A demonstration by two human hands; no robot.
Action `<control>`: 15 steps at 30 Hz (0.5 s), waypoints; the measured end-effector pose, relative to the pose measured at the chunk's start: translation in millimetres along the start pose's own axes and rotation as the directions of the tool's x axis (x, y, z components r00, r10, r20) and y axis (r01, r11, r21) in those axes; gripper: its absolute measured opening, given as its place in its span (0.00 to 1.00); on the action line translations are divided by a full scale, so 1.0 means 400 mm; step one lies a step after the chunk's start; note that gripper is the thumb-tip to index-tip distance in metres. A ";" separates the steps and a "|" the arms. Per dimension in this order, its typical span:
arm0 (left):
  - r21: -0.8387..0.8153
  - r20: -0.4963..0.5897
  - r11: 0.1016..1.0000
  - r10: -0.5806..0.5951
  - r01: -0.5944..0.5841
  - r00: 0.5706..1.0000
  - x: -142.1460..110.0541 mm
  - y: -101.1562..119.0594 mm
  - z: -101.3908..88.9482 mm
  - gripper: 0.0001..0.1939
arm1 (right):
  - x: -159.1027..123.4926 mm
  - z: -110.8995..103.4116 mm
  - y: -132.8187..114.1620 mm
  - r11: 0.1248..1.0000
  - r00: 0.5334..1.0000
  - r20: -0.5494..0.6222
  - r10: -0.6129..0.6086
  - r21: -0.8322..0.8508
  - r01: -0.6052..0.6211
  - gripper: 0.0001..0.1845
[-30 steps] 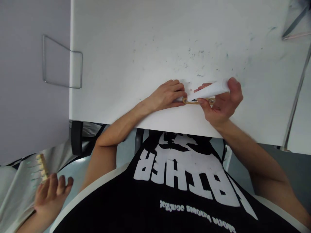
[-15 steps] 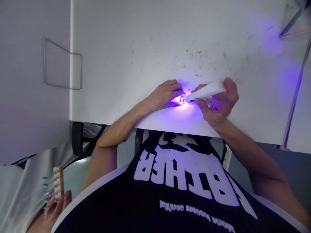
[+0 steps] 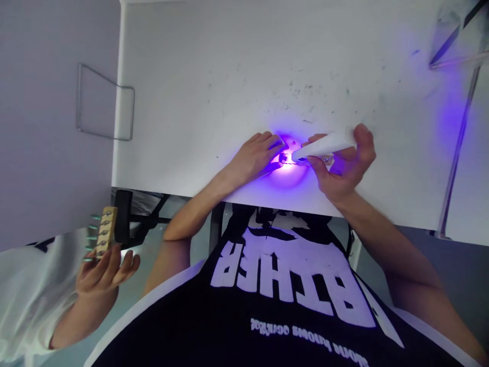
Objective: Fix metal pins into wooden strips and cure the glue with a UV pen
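Over the white table, my right hand [image 3: 346, 165] grips a white handheld lamp [image 3: 324, 146] that tilts down to the left and gives off violet light. A clear, shiny piece [image 3: 327, 160] shows under the lamp by my right palm; I cannot make out what it is. My left hand [image 3: 262, 150] rests on the table just left of the lamp's tip, its fingers curled together. At those fingertips a small dark piece [image 3: 283, 158] sits in the violet glow. Glare and the fingers hide its shape.
At lower left another person's hand [image 3: 101, 272] holds a wooden strip [image 3: 106, 229] with several green-tipped pins. A wire frame [image 3: 133, 114] stands at the white table's [image 3: 183, 102] left edge. A metal rod [image 3: 460, 148] and a clear holder [image 3: 446, 35] are at right.
The other person's hand has come up and right with the wooden strip. My hands and the lamp stay nearly in place; the view has shifted slightly.
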State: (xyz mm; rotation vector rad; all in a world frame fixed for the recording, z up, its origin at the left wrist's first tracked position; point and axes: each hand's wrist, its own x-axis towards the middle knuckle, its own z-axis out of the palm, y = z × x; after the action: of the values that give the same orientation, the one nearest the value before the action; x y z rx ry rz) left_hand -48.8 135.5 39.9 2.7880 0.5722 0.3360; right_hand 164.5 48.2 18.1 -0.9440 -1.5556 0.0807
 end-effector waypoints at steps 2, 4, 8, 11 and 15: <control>0.033 -0.034 0.989 -0.145 0.146 0.989 -0.030 0.042 -0.008 0.25 | 0.000 -0.006 0.001 1.000 1.000 0.002 0.001 0.003 -0.001 0.49; 0.022 -0.091 0.964 -0.261 0.263 0.961 -0.066 0.089 -0.005 0.29 | 0.001 -0.009 0.002 1.000 1.000 -0.002 -0.002 -0.001 0.002 0.49; -0.065 -0.224 0.913 -0.407 0.403 0.886 -0.134 0.177 0.038 0.19 | 0.002 -0.006 0.000 1.000 1.000 0.025 0.003 -0.016 -0.003 0.48; -0.026 -0.311 0.931 -0.353 0.363 0.882 -0.159 0.218 0.075 0.10 | 0.000 -0.003 -0.003 1.000 0.999 0.043 0.019 -0.015 -0.019 0.48; 0.045 -0.314 0.951 -0.276 0.305 0.908 -0.154 0.228 0.088 0.07 | -0.010 -0.005 0.000 0.998 0.996 0.065 0.062 0.002 -0.062 0.48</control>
State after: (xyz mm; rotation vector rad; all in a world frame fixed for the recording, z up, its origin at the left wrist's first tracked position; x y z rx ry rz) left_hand -62.1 21.7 24.8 2.6961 1.0881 0.6947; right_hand 166.0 44.9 15.3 -0.9950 -1.5854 0.1594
